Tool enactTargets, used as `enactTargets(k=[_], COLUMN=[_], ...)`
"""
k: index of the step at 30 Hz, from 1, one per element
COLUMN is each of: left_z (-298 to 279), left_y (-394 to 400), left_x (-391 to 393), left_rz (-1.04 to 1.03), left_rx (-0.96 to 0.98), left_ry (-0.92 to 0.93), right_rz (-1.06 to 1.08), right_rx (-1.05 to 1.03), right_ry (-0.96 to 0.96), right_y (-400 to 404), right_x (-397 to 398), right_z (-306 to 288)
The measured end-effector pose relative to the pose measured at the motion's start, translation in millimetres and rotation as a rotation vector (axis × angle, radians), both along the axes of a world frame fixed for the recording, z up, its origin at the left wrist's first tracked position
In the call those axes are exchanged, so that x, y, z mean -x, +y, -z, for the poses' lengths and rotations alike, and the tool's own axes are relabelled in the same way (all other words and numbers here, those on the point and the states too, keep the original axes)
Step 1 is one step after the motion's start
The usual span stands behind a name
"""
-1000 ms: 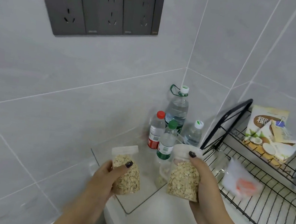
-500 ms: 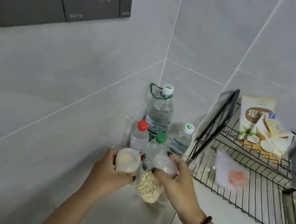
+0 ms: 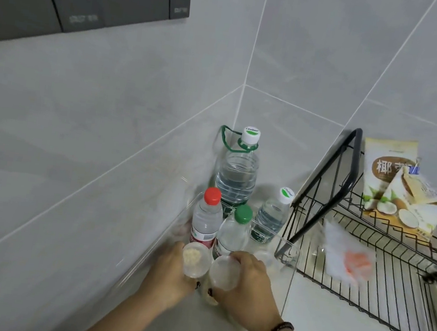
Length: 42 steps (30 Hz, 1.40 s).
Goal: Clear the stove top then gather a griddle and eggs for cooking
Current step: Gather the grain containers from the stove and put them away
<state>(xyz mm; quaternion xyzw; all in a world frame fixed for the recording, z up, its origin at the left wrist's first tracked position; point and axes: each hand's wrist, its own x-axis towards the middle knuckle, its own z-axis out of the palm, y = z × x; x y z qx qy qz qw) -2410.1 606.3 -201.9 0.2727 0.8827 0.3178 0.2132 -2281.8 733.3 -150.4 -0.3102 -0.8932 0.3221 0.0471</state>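
Two small clear containers of oats stand side by side low in the corner, seen from above. My left hand (image 3: 169, 275) grips the left oat container (image 3: 196, 258), whose top shows a few flakes. My right hand (image 3: 247, 285) grips the right oat container (image 3: 224, 274), whose pale lid faces me. Both sit inside a clear plastic tray (image 3: 287, 253) against the tiled wall, just in front of several water bottles. No stove, griddle or eggs are in view.
Behind the containers stand a red-capped bottle (image 3: 206, 219), a green-capped bottle (image 3: 234, 230), a small white-capped bottle (image 3: 271, 216) and a large bottle (image 3: 236, 176). A black wire rack (image 3: 381, 273) to the right holds a coconut snack bag (image 3: 397, 189) and a small plastic packet (image 3: 347, 254).
Both hands have carried the oat containers forward and down into the corner tray in front of the bottles. My view has dropped and moved closer to the corner.
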Motion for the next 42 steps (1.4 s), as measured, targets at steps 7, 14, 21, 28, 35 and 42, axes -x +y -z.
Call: enactTargets(k=[7, 14, 21, 28, 35, 42], left_z=[9.1, 6.2, -11.5, -60.1, -79.2, -105.5], left_y=[8.3, 6.5, 1.4, -5.1, 1.9, 21.2], left_x=[3.6, -0.1, -8.1, -36.0, -94.1, -159.8], left_rz=[0.006, 0.016, 0.039, -0.041, -0.152, -0.116], left_rx=[-0.023, 0.0, -0.072, -0.21, -0.231, -0.343], left_ry=[-0.03, -0.034, -0.039, 0.036, 0.064, -0.061], right_rz=[-0.067, -0.113, -0.102, 0.108, 0.206, 0.172], right_rx=[-0.371, -0.369, -0.155, 0.093, 0.261, 0.326], right_ry=[-0.103, -0.159, -0.083, 0.227, 0.345, 0.371], right_y=[-5.3, -7.9, -2.0, 32.8, 47.7, 51.3], right_x=[6.6, 4.0, -6.7, -50.1, -95.7, -147.2], right_z=[14.1, 8.1, -6.0, -35.1, -49.2, -58.7])
